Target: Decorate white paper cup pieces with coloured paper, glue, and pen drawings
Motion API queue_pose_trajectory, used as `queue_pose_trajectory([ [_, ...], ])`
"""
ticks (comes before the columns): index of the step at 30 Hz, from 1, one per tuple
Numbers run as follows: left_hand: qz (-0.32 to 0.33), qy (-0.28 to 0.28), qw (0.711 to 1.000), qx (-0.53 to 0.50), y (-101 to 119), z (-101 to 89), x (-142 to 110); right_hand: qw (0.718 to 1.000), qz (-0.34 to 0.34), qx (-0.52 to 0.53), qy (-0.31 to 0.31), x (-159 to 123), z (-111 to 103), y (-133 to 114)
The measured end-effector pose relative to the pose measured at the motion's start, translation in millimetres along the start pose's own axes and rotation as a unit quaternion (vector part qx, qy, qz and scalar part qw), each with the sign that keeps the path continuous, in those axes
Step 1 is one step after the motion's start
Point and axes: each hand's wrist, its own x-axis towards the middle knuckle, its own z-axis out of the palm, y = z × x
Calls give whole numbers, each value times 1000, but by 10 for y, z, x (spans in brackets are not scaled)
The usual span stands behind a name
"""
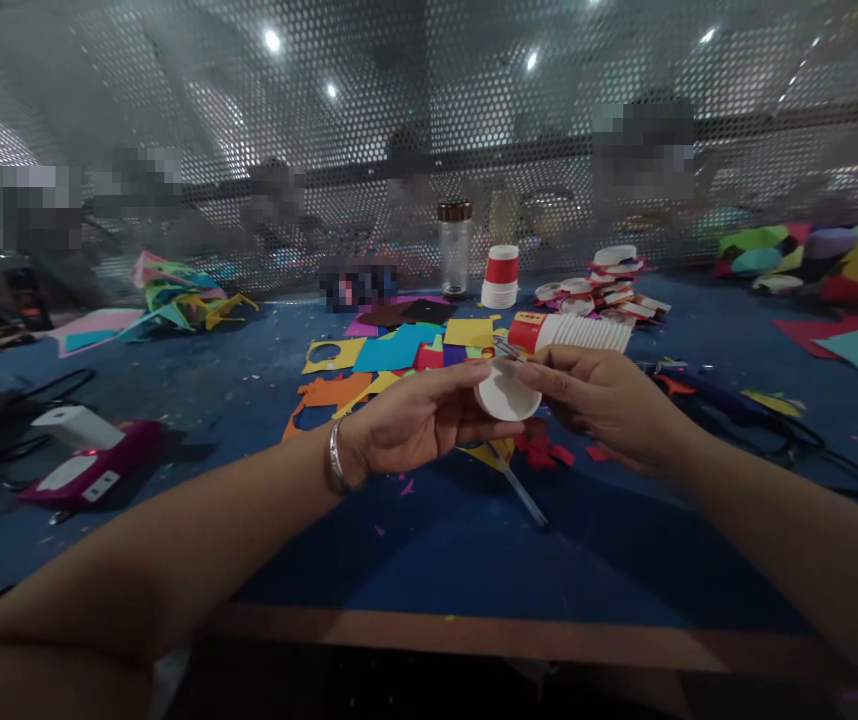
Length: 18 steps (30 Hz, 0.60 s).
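Between my two hands I hold a small round white paper cup bottom (510,392), its pale inside facing me. My left hand (421,415), with a silver bangle at the wrist, grips its left side between thumb and fingers. On its upper right rim, my right hand (601,400) pinches with thumb and fingers. Just behind my hands lies a stack of paper cups (575,332) on its side. Beneath them are red paper scraps (541,450) and a slim clear-handled tool (523,490) whose far end is partly covered.
Coloured paper sheets (391,350) spread left of centre on the blue table (429,560). Upright cups (502,278), a glass jar (454,250) and cut cup pieces (609,285) stand farther back. A purple power strip (99,465) sits left; a corded tool (729,390) lies right.
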Motion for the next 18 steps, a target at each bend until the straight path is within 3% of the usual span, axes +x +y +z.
queue_pose_trajectory([
  [9, 88, 25, 986, 137, -145, -15, -8, 999, -10, -39, 13, -7, 45, -2],
  [18, 163, 33, 961, 221, -120, -83, 13, 999, -16, -27, 35, 10, 52, 32],
])
